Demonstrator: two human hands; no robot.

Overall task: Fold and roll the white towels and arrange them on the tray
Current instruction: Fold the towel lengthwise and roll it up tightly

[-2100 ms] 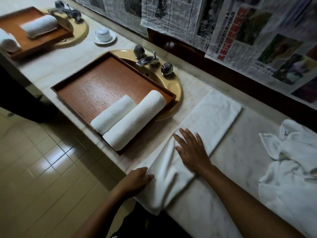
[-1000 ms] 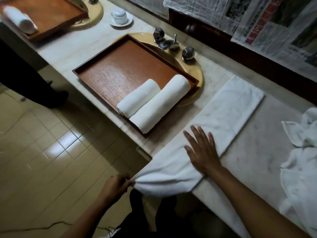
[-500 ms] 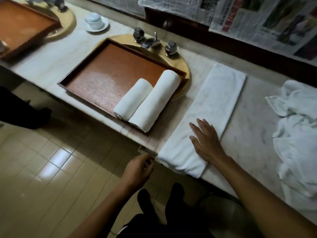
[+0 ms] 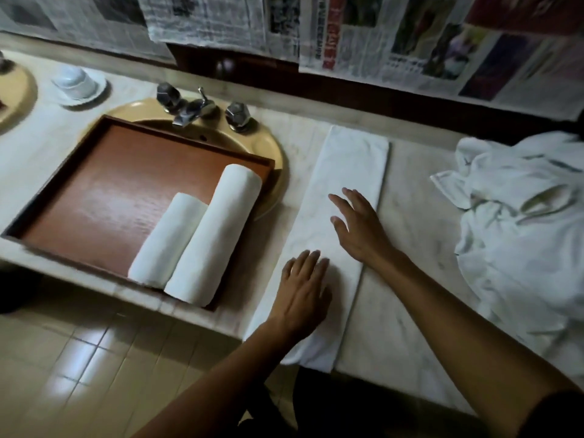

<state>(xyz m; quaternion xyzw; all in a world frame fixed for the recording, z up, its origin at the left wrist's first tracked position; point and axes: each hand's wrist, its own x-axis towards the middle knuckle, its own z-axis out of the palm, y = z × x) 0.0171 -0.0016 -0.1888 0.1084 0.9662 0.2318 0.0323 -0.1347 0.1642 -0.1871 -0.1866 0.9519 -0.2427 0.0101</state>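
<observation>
Tiled floor (image 4: 94,358) is seen below a marble counter (image 4: 410,295), where a white towel (image 4: 347,172) is laid in 1 long folded strip, its near end pressed by the flat left hand (image 4: 303,295), its middle covered by the spread right hand (image 4: 360,229). 2 rolled towels (image 4: 218,229) are set in the tray (image 4: 110,184), with newspaper (image 4: 379,42) hung behind.

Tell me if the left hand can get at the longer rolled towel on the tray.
Probably yes. The left hand lies flat on the folded towel, holding nothing; the longer rolled towel sits close beside it in the tray, only bare counter between.
</observation>
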